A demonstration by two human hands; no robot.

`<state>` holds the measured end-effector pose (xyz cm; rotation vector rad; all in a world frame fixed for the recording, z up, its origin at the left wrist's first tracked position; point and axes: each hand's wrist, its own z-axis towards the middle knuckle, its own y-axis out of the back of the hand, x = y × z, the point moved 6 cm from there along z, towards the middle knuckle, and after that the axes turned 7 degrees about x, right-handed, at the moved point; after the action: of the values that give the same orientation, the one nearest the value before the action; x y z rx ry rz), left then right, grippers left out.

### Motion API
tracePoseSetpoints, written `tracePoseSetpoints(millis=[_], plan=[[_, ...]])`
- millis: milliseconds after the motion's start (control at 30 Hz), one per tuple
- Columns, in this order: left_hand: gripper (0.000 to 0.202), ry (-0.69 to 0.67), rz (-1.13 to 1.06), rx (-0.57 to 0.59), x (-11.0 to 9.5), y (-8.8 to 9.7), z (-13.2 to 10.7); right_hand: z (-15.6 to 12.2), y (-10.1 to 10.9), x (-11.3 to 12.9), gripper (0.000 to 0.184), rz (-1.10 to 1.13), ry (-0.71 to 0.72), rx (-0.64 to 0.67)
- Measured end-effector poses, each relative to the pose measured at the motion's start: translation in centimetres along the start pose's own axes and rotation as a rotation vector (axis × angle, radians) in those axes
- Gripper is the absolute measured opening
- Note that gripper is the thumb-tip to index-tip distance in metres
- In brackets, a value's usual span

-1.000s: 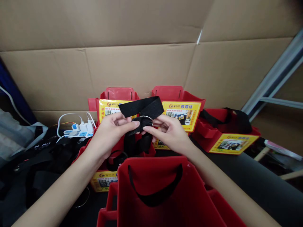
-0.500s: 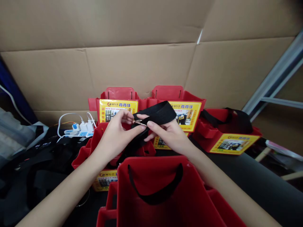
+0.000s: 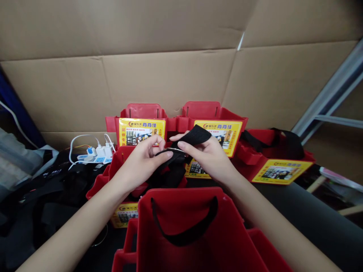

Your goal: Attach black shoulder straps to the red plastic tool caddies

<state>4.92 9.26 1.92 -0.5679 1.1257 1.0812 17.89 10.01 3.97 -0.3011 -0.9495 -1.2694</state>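
Observation:
Both my hands meet over the red boxes around a black webbing strap (image 3: 195, 135) and a thin metal ring (image 3: 176, 150). My left hand (image 3: 146, 156) pinches the strap at the ring's left side, thumb on top. On the other side, my right hand (image 3: 202, 153) grips the strap, its thumb beside the ring; part of the strap lies folded over its fingers. More of the strap hangs below into shadow. Nearest to me stands a red plastic tool box (image 3: 181, 200) with a black strap loop (image 3: 184, 238) through two slots in its wall.
Several more red boxes (image 3: 144, 110) with yellow labels stand before a cardboard wall (image 3: 170, 83). At right, one red box (image 3: 283, 151) holds black straps. A power strip (image 3: 99, 159) with white plugs and a heap of black straps (image 3: 25, 223) lie left. Metal shelving (image 3: 329, 90) rises right.
The strap's folded end has come down and bunched closer to my right hand. My right fingers have shifted up near the ring, while my left hand keeps its pinch.

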Motion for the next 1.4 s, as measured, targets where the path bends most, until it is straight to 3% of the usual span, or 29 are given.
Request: tracePoseSetpoints(millis=[133,333,667,867,967,1033,1167,1233,1300,1400], plan=[[0.023,-0.01,-0.115,0.121,-0.1,-0.6,0.0,0.0,0.5,-0.3,0.012,0.026,-0.019,-0.022],[0.015,0.034,-0.054,0.066,-0.4,0.3,-0.2,-0.2,2.2,0.7,0.011,0.082,-0.012,-0.182],[0.015,-0.107,0.225,0.084,-2.4,1.1,-0.1,-0.5,6.3,1.5,0.011,0.351,0.009,-0.445],[0.012,-0.177,0.557,-0.04,-2.3,2.6,0.1,-1.0,10.4,3.7,0.029,0.6,0.189,-0.514],[0.011,-0.189,0.626,-0.063,-1.9,2.9,0.2,-1.8,11.9,4.6,0.032,0.589,0.174,-0.581],[0.009,-0.19,0.616,-0.073,-1.6,3.0,0.2,-2.0,11.1,4.5,0.029,0.504,0.03,-0.517],[0.006,-0.202,0.698,-0.144,-1.5,2.9,-0.2,-1.7,4.8,2.4,0.026,0.183,-0.353,-0.042],[0.012,-0.262,0.783,-0.161,-1.9,2.5,-0.5,-1.8,1.8,1.1,0.023,0.057,-0.46,0.126],[0.02,-0.345,0.866,-0.144,-2.3,1.8,-0.9,-1.8,0.1,0.2,0.021,-0.009,-0.518,0.198],[0.028,-0.428,0.962,-0.085,-2.7,0.7,-1.2,-1.8,-0.7,-0.7,0.023,-0.006,-0.566,0.221]])
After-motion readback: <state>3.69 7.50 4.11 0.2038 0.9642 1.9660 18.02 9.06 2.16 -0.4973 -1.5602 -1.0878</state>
